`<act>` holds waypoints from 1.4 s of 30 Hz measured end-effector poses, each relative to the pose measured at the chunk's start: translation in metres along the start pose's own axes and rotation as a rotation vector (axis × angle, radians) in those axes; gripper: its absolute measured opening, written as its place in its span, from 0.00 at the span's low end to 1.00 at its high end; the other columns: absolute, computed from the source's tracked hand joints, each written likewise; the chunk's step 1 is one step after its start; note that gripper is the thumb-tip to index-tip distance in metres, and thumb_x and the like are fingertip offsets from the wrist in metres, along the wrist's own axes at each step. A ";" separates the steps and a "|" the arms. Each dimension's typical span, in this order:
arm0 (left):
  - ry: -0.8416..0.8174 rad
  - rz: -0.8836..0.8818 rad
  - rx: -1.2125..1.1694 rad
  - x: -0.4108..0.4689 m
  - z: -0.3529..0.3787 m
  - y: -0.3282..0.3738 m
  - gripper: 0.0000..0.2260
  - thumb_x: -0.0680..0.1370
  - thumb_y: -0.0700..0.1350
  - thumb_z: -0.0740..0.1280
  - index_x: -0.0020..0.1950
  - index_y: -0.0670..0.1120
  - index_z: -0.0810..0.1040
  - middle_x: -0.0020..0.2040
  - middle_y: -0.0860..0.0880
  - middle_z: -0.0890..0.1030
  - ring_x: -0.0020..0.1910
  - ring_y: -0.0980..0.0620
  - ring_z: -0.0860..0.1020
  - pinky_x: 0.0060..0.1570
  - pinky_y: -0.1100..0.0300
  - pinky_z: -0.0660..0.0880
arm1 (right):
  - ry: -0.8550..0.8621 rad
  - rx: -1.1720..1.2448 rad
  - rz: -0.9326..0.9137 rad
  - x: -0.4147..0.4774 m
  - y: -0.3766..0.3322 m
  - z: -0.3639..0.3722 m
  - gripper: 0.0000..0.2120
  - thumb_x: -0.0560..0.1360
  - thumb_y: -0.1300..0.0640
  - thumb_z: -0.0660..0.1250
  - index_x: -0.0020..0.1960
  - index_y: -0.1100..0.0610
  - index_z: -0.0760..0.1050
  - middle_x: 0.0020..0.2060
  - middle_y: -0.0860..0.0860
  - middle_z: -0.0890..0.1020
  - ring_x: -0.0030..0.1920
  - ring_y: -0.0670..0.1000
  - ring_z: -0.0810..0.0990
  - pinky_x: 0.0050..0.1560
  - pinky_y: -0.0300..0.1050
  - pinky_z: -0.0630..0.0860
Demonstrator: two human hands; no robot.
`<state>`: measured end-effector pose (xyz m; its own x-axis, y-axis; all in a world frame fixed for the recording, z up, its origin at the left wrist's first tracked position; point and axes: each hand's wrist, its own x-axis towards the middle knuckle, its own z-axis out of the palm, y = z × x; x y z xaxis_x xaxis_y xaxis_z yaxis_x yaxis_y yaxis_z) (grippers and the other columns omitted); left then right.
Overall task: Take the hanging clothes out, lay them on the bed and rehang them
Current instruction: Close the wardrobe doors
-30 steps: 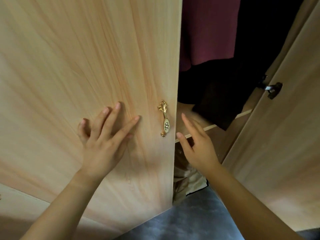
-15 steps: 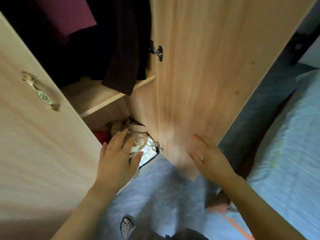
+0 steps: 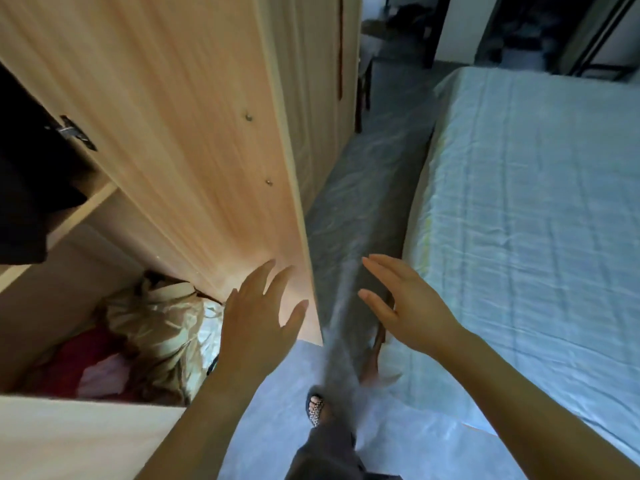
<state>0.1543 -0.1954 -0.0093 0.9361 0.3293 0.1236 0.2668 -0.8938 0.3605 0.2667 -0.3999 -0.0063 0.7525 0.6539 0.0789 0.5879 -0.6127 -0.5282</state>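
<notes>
Dark hanging clothes [image 3: 31, 188] hang vertically, hands [image 3: 261, 318] empty.

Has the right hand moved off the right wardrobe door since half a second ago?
Yes. The right hand has come off the door, now open in the air toward the bed.

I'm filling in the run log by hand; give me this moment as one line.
stage: wardrobe open, no clothes out | left hand: open, at right door | right hand: open, empty | dark garment: hanging | bed: bare sheet

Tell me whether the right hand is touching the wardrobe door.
Apart. The head view shows grey floor between the right hand and the wardrobe door edge.
</notes>
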 end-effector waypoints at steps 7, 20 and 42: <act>0.085 -0.103 0.005 0.059 0.000 -0.025 0.26 0.74 0.63 0.54 0.68 0.52 0.69 0.70 0.48 0.70 0.67 0.46 0.70 0.60 0.46 0.70 | 0.079 0.065 -0.221 0.117 -0.015 -0.025 0.23 0.78 0.49 0.62 0.71 0.54 0.66 0.69 0.51 0.69 0.69 0.49 0.66 0.65 0.35 0.59; 0.227 -0.462 0.093 0.043 -0.007 -0.016 0.27 0.74 0.62 0.54 0.68 0.52 0.70 0.68 0.48 0.72 0.66 0.46 0.71 0.59 0.48 0.72 | 0.058 0.422 -0.689 0.206 -0.034 -0.043 0.19 0.74 0.53 0.66 0.62 0.62 0.76 0.58 0.55 0.79 0.57 0.47 0.77 0.59 0.42 0.73; 0.796 -0.788 -0.226 -0.033 -0.031 0.018 0.16 0.74 0.49 0.70 0.61 0.55 0.73 0.49 0.59 0.79 0.50 0.60 0.77 0.51 0.59 0.76 | -0.128 0.429 -1.187 0.142 -0.137 0.011 0.21 0.76 0.53 0.63 0.68 0.55 0.71 0.54 0.55 0.79 0.53 0.47 0.75 0.47 0.40 0.74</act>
<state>0.1213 -0.2132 0.0217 0.0942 0.9457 0.3112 0.5930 -0.3044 0.7455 0.2895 -0.2183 0.0676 -0.2176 0.7531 0.6208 0.7176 0.5546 -0.4213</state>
